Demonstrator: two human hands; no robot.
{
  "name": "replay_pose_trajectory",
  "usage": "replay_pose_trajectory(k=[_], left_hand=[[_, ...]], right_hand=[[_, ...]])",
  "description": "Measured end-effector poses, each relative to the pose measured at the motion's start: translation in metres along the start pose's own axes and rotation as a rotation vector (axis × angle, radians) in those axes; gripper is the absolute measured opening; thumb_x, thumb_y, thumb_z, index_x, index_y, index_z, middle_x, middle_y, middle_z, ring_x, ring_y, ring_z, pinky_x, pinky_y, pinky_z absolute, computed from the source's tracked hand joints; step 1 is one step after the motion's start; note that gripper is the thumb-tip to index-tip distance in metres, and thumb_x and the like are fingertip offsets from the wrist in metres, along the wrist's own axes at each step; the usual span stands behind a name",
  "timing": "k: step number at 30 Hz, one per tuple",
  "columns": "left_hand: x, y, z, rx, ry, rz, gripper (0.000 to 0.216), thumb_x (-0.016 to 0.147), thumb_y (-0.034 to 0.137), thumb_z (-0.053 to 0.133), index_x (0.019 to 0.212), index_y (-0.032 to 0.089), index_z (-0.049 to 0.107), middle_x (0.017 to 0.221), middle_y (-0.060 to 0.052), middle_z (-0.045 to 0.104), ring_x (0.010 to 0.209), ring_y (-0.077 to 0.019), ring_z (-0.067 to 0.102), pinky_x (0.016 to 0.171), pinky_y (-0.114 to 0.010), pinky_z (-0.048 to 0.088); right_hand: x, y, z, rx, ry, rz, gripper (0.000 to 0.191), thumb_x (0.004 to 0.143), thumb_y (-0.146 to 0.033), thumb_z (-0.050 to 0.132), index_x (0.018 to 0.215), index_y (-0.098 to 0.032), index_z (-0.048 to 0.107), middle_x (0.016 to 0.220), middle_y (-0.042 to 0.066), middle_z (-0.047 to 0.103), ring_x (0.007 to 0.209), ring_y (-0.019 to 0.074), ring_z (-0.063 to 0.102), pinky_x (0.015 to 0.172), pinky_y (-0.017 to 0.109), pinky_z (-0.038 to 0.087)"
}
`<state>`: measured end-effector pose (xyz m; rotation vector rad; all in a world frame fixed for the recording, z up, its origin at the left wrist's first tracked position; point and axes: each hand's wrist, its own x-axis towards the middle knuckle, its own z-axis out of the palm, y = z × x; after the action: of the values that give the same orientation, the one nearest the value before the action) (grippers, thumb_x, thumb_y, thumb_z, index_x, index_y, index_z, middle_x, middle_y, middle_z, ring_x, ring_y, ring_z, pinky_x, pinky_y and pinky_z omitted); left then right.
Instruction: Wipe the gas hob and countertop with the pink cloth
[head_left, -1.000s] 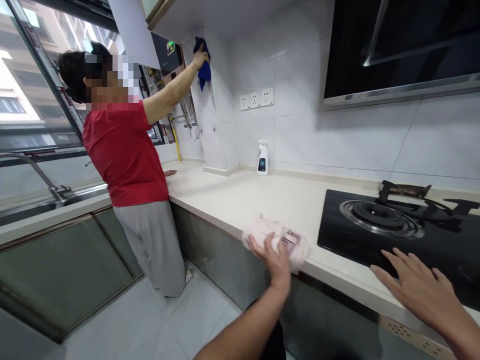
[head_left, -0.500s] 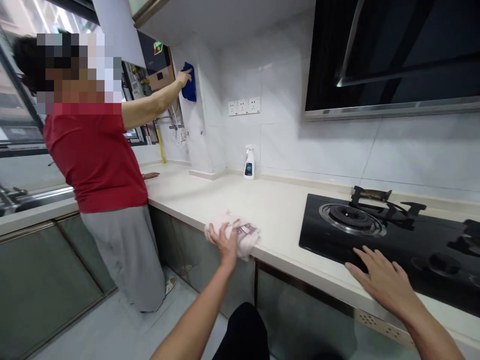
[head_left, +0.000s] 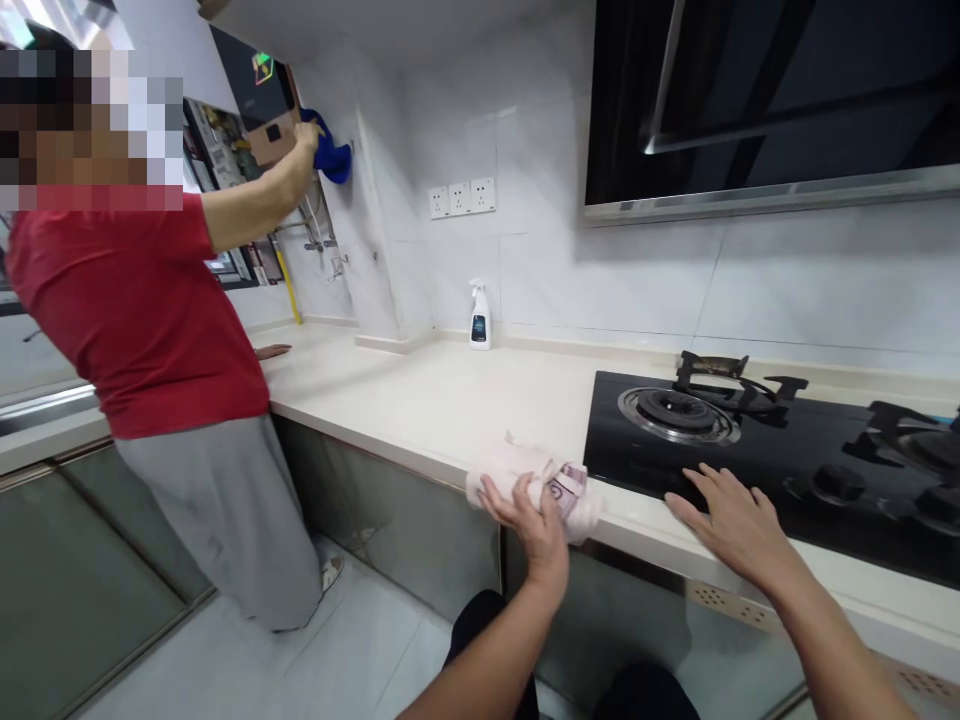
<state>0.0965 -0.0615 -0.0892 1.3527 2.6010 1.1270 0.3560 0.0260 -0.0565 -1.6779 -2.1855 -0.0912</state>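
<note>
My left hand (head_left: 534,525) is curled over a pale pink cloth (head_left: 511,462) with a purple printed patch. The cloth is bunched on the front edge of the cream countertop (head_left: 420,400) and hangs slightly over it, left of the stove. My right hand (head_left: 735,520) lies palm down, fingers spread and holding nothing, at the front edge of the black gas stove (head_left: 637,460). Its fingertips reach onto the glass.
A white spray bottle (head_left: 480,315) stands against the back wall under the sockets (head_left: 461,198). At left, a person in a red shirt (head_left: 172,320) presses a blue cloth (head_left: 330,155) to the wall. A range hood (head_left: 750,110) juts out above the stove.
My left hand has slid the pink cloth right along the counter edge, closer to the stove. My right hand stays by the stove. The other person's blue cloth has shifted, and the view has turned slightly.
</note>
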Motion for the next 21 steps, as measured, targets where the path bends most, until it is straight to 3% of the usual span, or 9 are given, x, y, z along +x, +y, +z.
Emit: replay_pose_trajectory(k=[4, 7, 9, 11, 13, 17, 19, 21], left_hand=[[-0.031, 0.027, 0.004, 0.010, -0.177, 0.019, 0.053, 0.107, 0.034, 0.030, 0.159, 0.026, 0.029, 0.174, -0.019, 0.006, 0.161, -0.0387, 0.008, 0.126, -0.072, 0.010], [-0.040, 0.029, 0.000, -0.061, -0.189, 0.026, 0.060, 0.105, 0.036, 0.039, 0.162, 0.023, 0.027, 0.175, -0.017, -0.003, 0.161, -0.0400, -0.001, 0.126, -0.069, 0.015], [-0.041, 0.017, 0.000, -0.135, -0.199, 0.060, 0.066, 0.102, 0.037, 0.045, 0.163, 0.026, 0.026, 0.176, -0.013, -0.004, 0.161, -0.0400, -0.007, 0.128, -0.066, 0.015], [-0.040, -0.007, 0.001, -0.272, -0.182, 0.126, 0.071, 0.099, 0.040, 0.049, 0.164, 0.029, 0.024, 0.176, -0.010, 0.004, 0.161, -0.0381, -0.005, 0.129, -0.063, 0.015], [-0.037, -0.038, -0.001, -0.500, -0.119, 0.204, 0.071, 0.098, 0.039, 0.048, 0.164, 0.031, 0.022, 0.174, -0.011, 0.017, 0.162, -0.0352, 0.008, 0.129, -0.059, 0.020], [-0.016, -0.090, -0.034, -0.859, 0.048, 0.277, 0.058, 0.102, 0.034, 0.042, 0.159, 0.025, 0.031, 0.152, -0.016, 0.053, 0.142, -0.0298, 0.051, 0.115, -0.051, 0.046], [0.005, -0.092, -0.058, -0.797, 0.180, 0.324, 0.047, 0.101, 0.034, 0.048, 0.147, 0.025, 0.046, 0.140, -0.014, 0.062, 0.132, -0.0281, 0.058, 0.112, -0.049, 0.047], [0.031, -0.076, -0.078, -0.656, 0.254, 0.489, 0.035, 0.100, 0.034, 0.051, 0.132, 0.025, 0.060, 0.138, -0.012, 0.063, 0.132, -0.0280, 0.057, 0.116, -0.049, 0.043]], right_hand=[[-0.006, -0.014, -0.013, 0.139, 0.246, -0.085, 0.067, 0.100, -0.062, 0.029, 0.131, -0.015, 0.066, 0.151, 0.017, 0.053, 0.147, 0.0359, 0.040, 0.123, 0.061, 0.023], [-0.018, -0.065, -0.026, 0.355, 0.391, -0.257, 0.051, 0.104, -0.052, 0.036, 0.125, -0.017, 0.066, 0.140, 0.017, 0.060, 0.137, 0.0304, 0.051, 0.118, 0.052, 0.037], [-0.026, -0.114, -0.028, 0.453, 0.335, -0.461, 0.041, 0.105, -0.043, 0.040, 0.132, -0.021, 0.062, 0.143, 0.015, 0.058, 0.134, 0.0277, 0.053, 0.113, 0.048, 0.044], [-0.031, -0.159, -0.021, 0.440, 0.281, -0.657, 0.039, 0.104, -0.036, 0.046, 0.138, -0.022, 0.058, 0.148, 0.014, 0.055, 0.138, 0.0281, 0.049, 0.114, 0.049, 0.043], [-0.031, -0.191, -0.011, 0.366, 0.226, -0.752, 0.039, 0.103, -0.031, 0.050, 0.141, -0.023, 0.056, 0.145, 0.012, 0.057, 0.137, 0.0272, 0.049, 0.116, 0.050, 0.041], [-0.024, -0.216, 0.009, 0.192, 0.231, -0.670, 0.054, 0.099, -0.046, 0.064, 0.146, -0.023, 0.052, 0.151, 0.015, 0.054, 0.140, 0.0334, 0.047, 0.116, 0.057, 0.037], [-0.021, -0.219, 0.013, 0.128, 0.247, -0.612, 0.071, 0.089, -0.052, 0.076, 0.149, -0.024, 0.050, 0.156, 0.018, 0.048, 0.141, 0.0400, 0.043, 0.113, 0.062, 0.036], [-0.019, -0.221, 0.013, 0.084, 0.258, -0.565, 0.080, 0.082, -0.052, 0.083, 0.149, -0.024, 0.050, 0.153, 0.020, 0.050, 0.139, 0.0429, 0.045, 0.111, 0.063, 0.037]])
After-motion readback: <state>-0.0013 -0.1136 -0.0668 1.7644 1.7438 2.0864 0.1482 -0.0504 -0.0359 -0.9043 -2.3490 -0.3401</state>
